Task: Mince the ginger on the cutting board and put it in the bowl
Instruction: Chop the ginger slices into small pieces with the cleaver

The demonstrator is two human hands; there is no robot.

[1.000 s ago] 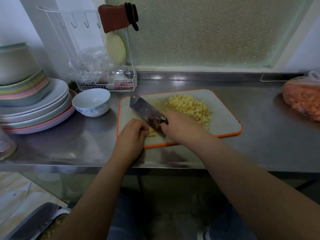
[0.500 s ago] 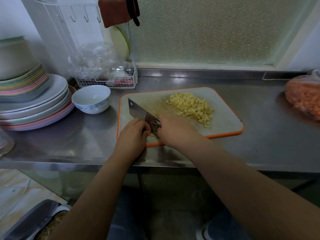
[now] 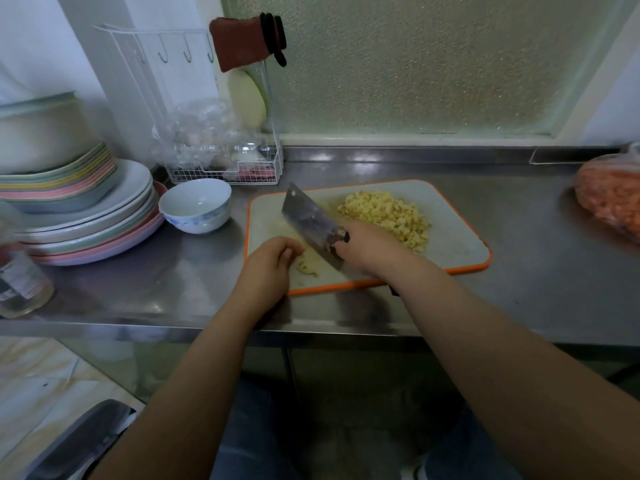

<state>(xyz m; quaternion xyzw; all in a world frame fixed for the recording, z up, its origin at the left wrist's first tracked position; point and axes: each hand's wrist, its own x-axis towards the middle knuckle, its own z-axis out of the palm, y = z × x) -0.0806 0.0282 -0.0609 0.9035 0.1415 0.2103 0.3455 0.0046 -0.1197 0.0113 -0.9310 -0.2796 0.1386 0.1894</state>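
Note:
A grey cutting board (image 3: pixel 453 244) with an orange rim lies on the steel counter. A heap of minced ginger (image 3: pixel 384 214) sits at its middle back. My right hand (image 3: pixel 367 247) grips the handle of a cleaver (image 3: pixel 308 220), its blade raised and slanting toward the back left. A small remnant of sliced ginger (image 3: pixel 306 266) lies near the board's front left, just left of the blade. My left hand (image 3: pixel 268 263) rests with curled fingers against that ginger. An empty white bowl (image 3: pixel 195 206) stands left of the board.
A stack of plates (image 3: pixel 86 220) fills the counter's left side, with a glass jar (image 3: pixel 19 285) in front. A wire rack (image 3: pixel 221 168) stands behind the bowl. A bag of orange pieces (image 3: pixel 613 199) lies at the far right.
The cleaver has lifted off the board and shifted slightly right of the left hand, uncovering the sliced ginger beside my fingers. The camera view has shifted a little.

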